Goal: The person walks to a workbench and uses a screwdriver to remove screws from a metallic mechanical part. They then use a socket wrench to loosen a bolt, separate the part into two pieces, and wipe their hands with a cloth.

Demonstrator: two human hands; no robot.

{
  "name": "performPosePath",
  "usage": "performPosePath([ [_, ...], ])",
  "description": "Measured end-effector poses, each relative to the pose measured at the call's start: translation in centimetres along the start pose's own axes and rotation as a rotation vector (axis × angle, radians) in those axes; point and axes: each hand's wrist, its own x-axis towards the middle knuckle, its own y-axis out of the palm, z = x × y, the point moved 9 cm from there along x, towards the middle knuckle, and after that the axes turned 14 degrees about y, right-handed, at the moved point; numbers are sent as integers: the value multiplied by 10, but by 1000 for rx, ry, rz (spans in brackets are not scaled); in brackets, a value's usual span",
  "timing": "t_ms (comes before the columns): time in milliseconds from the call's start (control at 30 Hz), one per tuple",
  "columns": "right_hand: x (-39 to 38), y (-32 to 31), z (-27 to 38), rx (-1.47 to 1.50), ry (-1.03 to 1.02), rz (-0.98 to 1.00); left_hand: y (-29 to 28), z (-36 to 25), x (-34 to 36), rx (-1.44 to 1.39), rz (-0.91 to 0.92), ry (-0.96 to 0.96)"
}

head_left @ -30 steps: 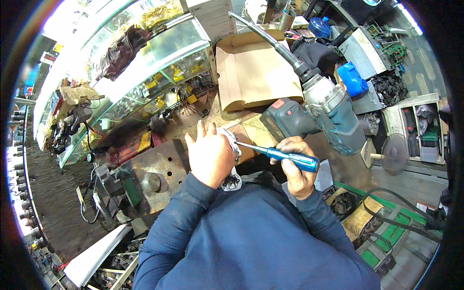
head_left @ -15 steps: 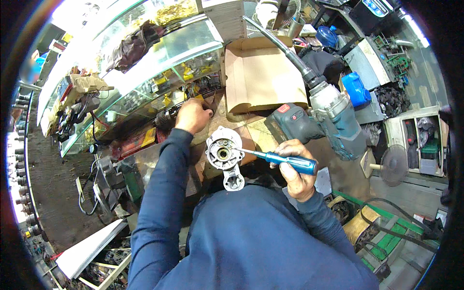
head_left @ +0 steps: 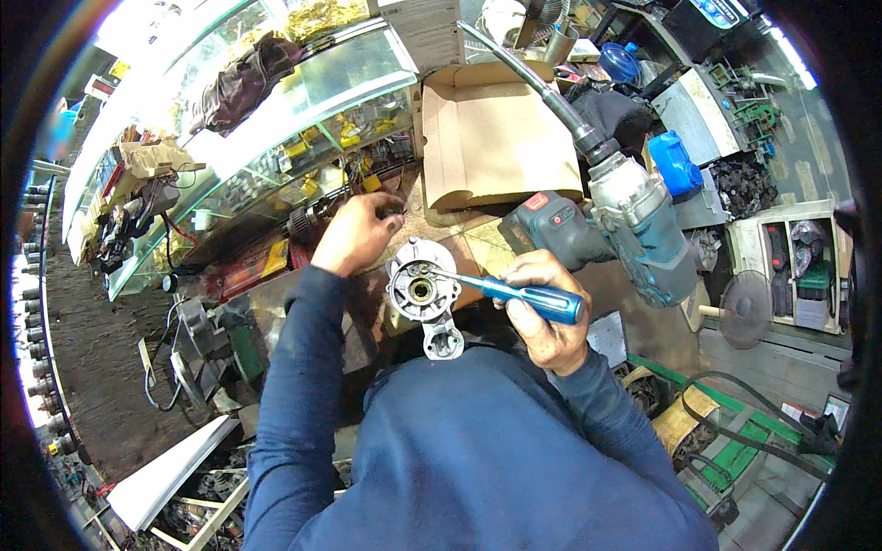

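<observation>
A round silver metal housing (head_left: 401,292) with a short arm at its lower end stands in front of my body, its open side facing up. A dark-rimmed ring sits in its middle hole. My right hand (head_left: 548,317) is closed around the blue handle of a screwdriver (head_left: 557,303). The shaft runs leftward and its tip is inside the housing's upper rim. Beyond the housing, to the left, is my left hand (head_left: 356,234), its fingers curled and thumb near the forefinger. Anything pinched there is too small to name. Beside it lies a dark ribbed cylindrical part (head_left: 310,219).
A cordless impact wrench (head_left: 648,239) with a long socket extension lies to the right. An open cardboard box (head_left: 505,138) stands at the back. Left of it runs a glass display case (head_left: 354,78) with small parts inside. A red box (head_left: 248,273) lies along the case.
The screwdriver and my right hand have moved left, and the tip has gone from the housing's right edge to inside its upper rim. My left hand has shifted slightly left.
</observation>
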Motion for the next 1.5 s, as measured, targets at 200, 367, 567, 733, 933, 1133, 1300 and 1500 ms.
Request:
performPosePath([
  [200,28,17,16,-127,0,53,28,-9,-58,-459,15,-112],
  [367,43,35,37,-202,-43,112,40,-18,-80,-419,-216,22],
  [567,54,52,41,-185,14,137,45,-13,-93,-355,-325,-76],
  [733,54,49,40,-177,53,147,60,-7,-99,-576,-300,-73],
  [933,50,42,36,-206,93,121,73,-6,-104,-603,-435,-24],
  [1133,29,43,46,-236,-61,113,54,-21,-114,-758,-583,-31],
  [1300,18,18,25,-183,-65,-17,32,-56,-111,-454,-551,123],
  [1500,-5,0,-37,340,154,-118,43,-43,-108,-586,-486,-34],
])
